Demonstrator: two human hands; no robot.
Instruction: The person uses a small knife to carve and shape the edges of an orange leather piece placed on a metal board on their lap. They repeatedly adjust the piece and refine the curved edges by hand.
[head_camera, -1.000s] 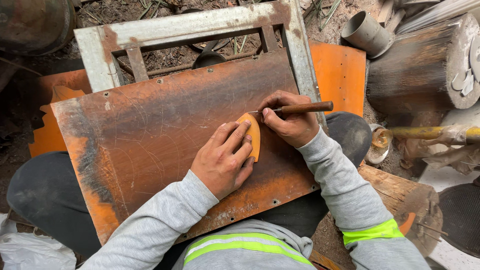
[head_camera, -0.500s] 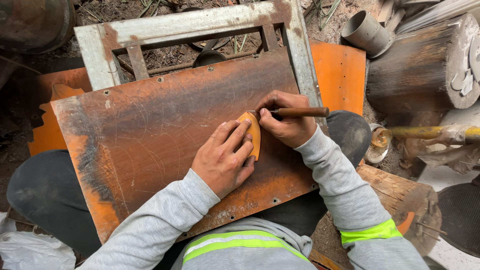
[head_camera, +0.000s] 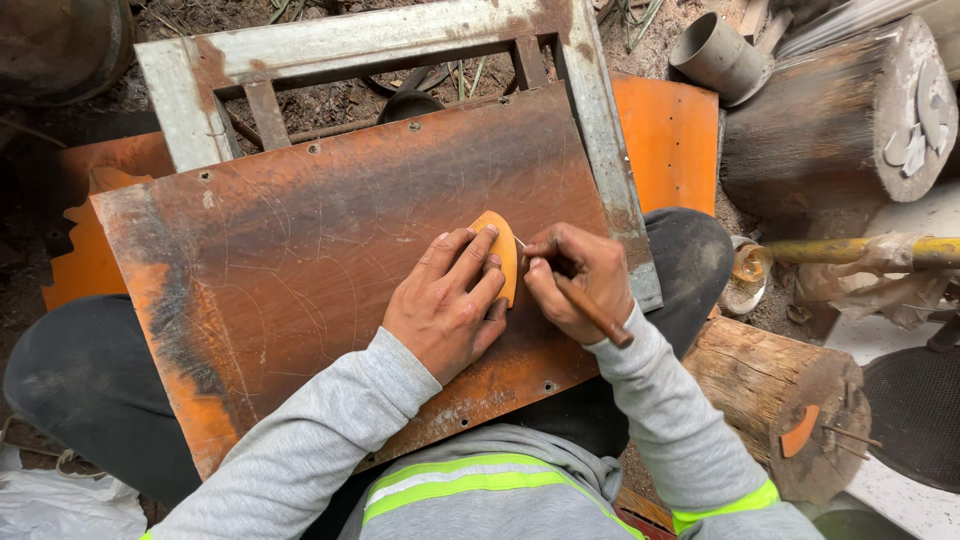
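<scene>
A rusty orange metal sheet (head_camera: 300, 260) lies across my knees. My left hand (head_camera: 447, 305) presses a small orange leaf-shaped template (head_camera: 503, 250) flat on the sheet. My right hand (head_camera: 578, 275) grips a thin wooden-handled scriber (head_camera: 590, 308), its point at the template's right edge. Faint curved scratch lines cover the sheet.
A grey metal frame (head_camera: 590, 120) lies under the sheet's far side. Another orange sheet (head_camera: 668, 140) sits behind. Two log stumps (head_camera: 800, 120) (head_camera: 775, 390) stand at right, with a grey pipe piece (head_camera: 718, 55), a yellow-handled tool (head_camera: 850, 250) and a small dish (head_camera: 745, 275).
My right hand has turned, swinging the scriber handle from pointing right to pointing toward me, and moved down along the template's right edge. My left hand stays on the template.
</scene>
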